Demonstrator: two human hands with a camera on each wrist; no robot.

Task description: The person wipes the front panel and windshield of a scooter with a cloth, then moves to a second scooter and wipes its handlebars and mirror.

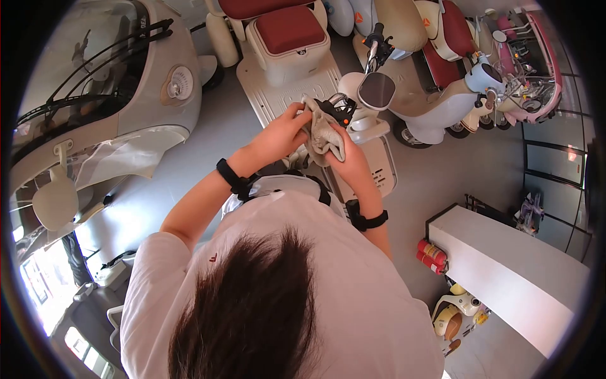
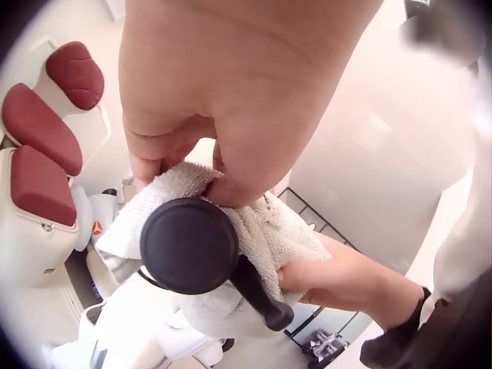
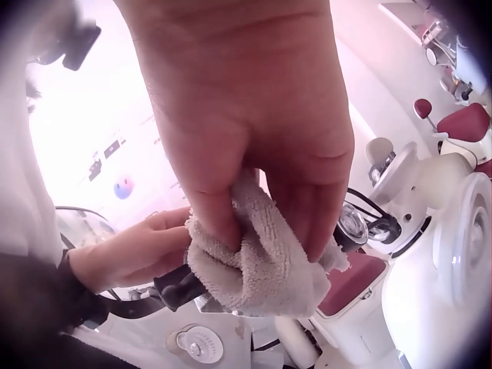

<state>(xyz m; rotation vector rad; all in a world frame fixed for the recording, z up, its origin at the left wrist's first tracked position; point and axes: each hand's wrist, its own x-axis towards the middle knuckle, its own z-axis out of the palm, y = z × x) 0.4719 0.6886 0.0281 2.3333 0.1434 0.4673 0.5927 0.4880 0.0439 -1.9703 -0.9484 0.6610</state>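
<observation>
A beige terry cloth (image 1: 323, 134) is bunched between my two hands over a scooter's handlebar. My left hand (image 1: 278, 136) pinches the cloth's left side between thumb and fingers. On the other side my right hand (image 1: 351, 163) grips a fold of it, the thumb pressed into the fabric in the right wrist view. The black end of the handlebar grip (image 2: 189, 246) and a black brake lever (image 2: 261, 294) stick out beside the cloth in the left wrist view. The cloth hides part of the handlebar.
A round-cornered mirror (image 1: 377, 91) stands just right of the handlebar. More scooters with red seats (image 1: 291, 30) are parked ahead. A small beige vehicle (image 1: 151, 82) is at the left. To the right are a white counter (image 1: 499, 252) and red fire extinguishers (image 1: 432, 255).
</observation>
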